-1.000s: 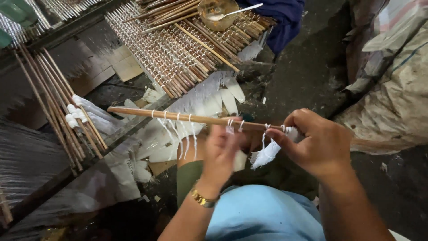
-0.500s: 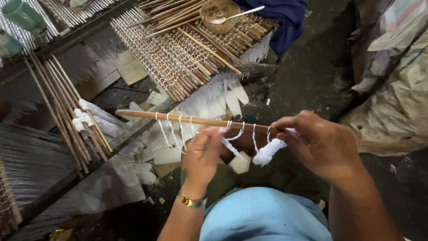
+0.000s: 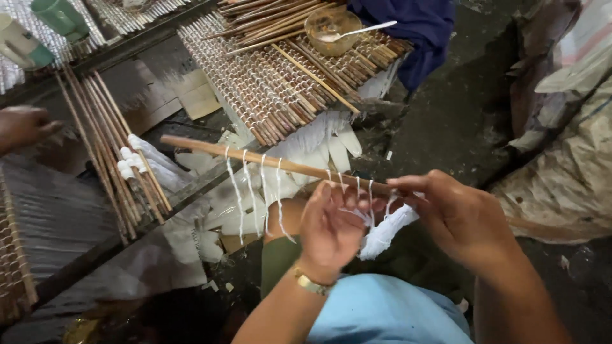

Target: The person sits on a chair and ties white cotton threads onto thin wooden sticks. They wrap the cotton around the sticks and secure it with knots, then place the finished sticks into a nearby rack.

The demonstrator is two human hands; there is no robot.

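Observation:
A long wooden stick (image 3: pixel 255 157) lies level in front of me, with several white strings (image 3: pixel 252 191) hanging from it. My right hand (image 3: pixel 462 216) grips the stick's right end and also holds a bundle of white strings (image 3: pixel 386 230). My left hand (image 3: pixel 328 229), with a gold bracelet on the wrist, pinches strings just under the stick beside the right hand. My knee in light blue cloth (image 3: pixel 382 312) is below both hands.
A rack of bamboo sticks wound with thread (image 3: pixel 274 83) lies ahead, with a glass bowl and spoon (image 3: pixel 331 28) on it. Loose sticks (image 3: pixel 108 146) lean at left. Another person's hand (image 3: pixel 25 127) shows at the left edge. Sacks (image 3: pixel 567 127) are piled on the right.
My left hand has risen closer to the stick and works the strings near the right hand. The view has shifted, and another person's hand has come in at left.

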